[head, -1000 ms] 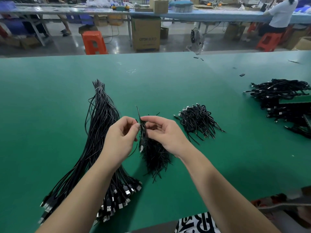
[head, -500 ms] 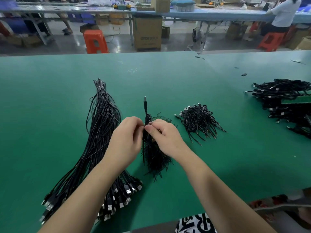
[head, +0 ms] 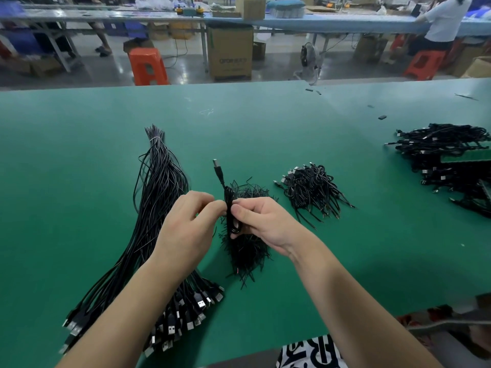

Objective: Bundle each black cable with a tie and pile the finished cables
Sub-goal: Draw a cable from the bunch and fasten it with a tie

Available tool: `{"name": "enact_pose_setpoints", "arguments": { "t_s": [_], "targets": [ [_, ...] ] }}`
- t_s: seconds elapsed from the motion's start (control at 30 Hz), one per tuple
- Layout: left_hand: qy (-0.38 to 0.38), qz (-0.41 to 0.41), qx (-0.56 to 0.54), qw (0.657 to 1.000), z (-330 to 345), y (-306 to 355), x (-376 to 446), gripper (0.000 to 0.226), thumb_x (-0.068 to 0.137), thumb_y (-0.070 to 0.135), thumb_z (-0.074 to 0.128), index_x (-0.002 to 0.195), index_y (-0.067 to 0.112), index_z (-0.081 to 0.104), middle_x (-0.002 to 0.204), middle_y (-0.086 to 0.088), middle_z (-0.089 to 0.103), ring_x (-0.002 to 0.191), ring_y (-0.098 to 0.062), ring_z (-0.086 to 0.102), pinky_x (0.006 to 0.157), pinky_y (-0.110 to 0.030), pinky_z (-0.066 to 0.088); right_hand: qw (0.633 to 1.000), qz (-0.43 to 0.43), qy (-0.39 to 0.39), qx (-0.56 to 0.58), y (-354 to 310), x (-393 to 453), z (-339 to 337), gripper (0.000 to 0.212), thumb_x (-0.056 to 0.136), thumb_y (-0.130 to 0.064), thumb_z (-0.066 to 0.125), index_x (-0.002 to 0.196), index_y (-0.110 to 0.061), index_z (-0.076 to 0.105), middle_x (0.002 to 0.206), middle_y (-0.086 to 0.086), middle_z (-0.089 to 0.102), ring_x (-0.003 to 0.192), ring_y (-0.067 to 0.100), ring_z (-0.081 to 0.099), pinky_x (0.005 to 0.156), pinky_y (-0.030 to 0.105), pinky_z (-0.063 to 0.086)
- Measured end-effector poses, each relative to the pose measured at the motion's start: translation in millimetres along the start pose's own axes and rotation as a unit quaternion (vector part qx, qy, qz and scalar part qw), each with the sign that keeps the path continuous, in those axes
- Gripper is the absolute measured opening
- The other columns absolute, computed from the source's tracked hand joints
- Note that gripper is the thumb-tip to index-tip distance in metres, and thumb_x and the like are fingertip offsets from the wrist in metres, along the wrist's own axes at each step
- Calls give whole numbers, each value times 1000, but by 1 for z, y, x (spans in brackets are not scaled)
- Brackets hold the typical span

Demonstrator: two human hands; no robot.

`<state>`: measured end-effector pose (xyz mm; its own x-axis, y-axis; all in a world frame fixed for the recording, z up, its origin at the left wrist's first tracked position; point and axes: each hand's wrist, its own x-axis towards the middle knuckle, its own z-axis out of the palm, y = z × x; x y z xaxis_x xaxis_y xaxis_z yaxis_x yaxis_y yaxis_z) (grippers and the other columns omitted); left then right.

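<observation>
My left hand [head: 186, 224] and my right hand [head: 261, 223] meet above the green table [head: 265, 123] and pinch a folded black cable [head: 229, 208] between them. Its USB plug [head: 215, 163] points up and away from me. Whether a tie is round the cable is hidden by my fingers. Under my hands lies a heap of black ties [head: 247, 251]. A long sheaf of loose black cables [head: 156, 197] lies to the left, its plugs near the table's front edge. A small pile of bundled cables [head: 312, 189] sits to the right.
A larger heap of black cables [head: 446, 158] lies at the far right of the table. Small black scraps [head: 382, 117] dot the far side. Beyond the table are an orange stool [head: 147, 65], a cardboard box [head: 229, 53] and a seated person [head: 443, 19].
The cable's plug end has risen from between my fingers and stands up above my hands. My hands have closed together on the folded cable and shifted slightly.
</observation>
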<state>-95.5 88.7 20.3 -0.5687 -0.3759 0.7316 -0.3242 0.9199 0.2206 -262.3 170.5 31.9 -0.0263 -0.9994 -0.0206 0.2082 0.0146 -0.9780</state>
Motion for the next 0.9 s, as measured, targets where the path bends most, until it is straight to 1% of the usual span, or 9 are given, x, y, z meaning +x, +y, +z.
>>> {"name": "enact_pose_setpoints", "arguments": {
  "t_s": [0.1, 0.23, 0.37, 0.47, 0.6, 0.67, 0.73, 0.8, 0.9],
  "targets": [
    [13, -8, -26, 1000, -2, 3, -1, 17, 93, 12, 57, 107, 21, 58, 91, -11, 57, 75, -29, 54, 60, -36, 46, 998, 31, -15, 48, 0, -1, -6, 19, 96, -16, 62, 91, -16, 80, 77, -1, 66, 75, 10, 62, 76, 29, 58],
    [29, 4, -32, 999, 1, 3, 1, 19, 92, 14, 68, 107, 23, 61, 88, -9, 53, 70, -27, 49, 56, -37, 44, 995, 58, -16, 74, 5, -1, -16, 16, 90, -15, 67, 97, -18, 81, 88, -3, 73, 79, 6, 67, 74, 25, 58],
    [24, 1, -45, 999, 8, 7, 3, 20, 90, 10, 71, 106, 21, 67, 90, -3, 49, 69, -20, 44, 59, -29, 36, 989, 71, -12, 131, 9, 0, -23, 16, 79, -16, 78, 95, -16, 79, 95, 5, 68, 70, 11, 66, 67, 26, 59],
    [20, -14, -64, 998, 13, 10, 3, 9, 89, 9, 72, 97, 11, 72, 90, -2, 49, 70, -20, 46, 58, -31, 40, 985, 77, 1, 156, 13, 0, -28, 19, 71, -19, 82, 88, -16, 74, 88, 5, 65, 65, 12, 65, 62, 28, 59],
    [-4, -18, -35, 999, 18, 7, 1, 12, 91, 13, 68, 101, 10, 73, 92, -6, 57, 70, -26, 55, 61, -36, 49, 988, 80, 33, 130, 14, 0, -32, 7, 77, -17, 79, 84, -20, 77, 79, 1, 70, 68, 10, 66, 64, 29, 60],
    [-24, -37, -8, 999, 20, -2, -1, 17, 94, 18, 65, 109, 12, 72, 98, -5, 59, 71, -25, 56, 66, -34, 49, 992, 91, 77, 51, 8, 1, -40, 15, 79, -15, 79, 93, -13, 76, 85, 4, 74, 75, 13, 70, 67, 27, 60],
    [-48, -95, 26, 994, 23, -20, -6, 18, 95, 18, 64, 111, 13, 70, 103, -6, 60, 76, -25, 57, 72, -36, 49, 977, 114, 141, -111, -2, 3, -56, 20, 82, -16, 79, 100, -12, 73, 88, 2, 77, 76, 11, 73, 67, 21, 57],
    [-88, -170, 93, 977, 29, -46, -15, 22, 90, 18, 68, 110, 11, 71, 108, -10, 61, 91, -32, 58, 81, -43, 47, 932, 123, 210, -269, -10, 6, -77, 18, 84, -20, 79, 100, -15, 72, 86, 1, 76, 73, 10, 73, 65, 20, 58],
    [-184, -287, 179, 923, 40, -85, -35, 36, 91, 23, 66, 124, 11, 65, 126, -18, 55, 117, -39, 48, 96, -52, 39, 861, 134, 302, -387, -19, 13, -110, 12, 86, -25, 79, 90, -17, 71, 81, 3, 75, 70, 16, 73, 71, 32, 62]
  ]
}}
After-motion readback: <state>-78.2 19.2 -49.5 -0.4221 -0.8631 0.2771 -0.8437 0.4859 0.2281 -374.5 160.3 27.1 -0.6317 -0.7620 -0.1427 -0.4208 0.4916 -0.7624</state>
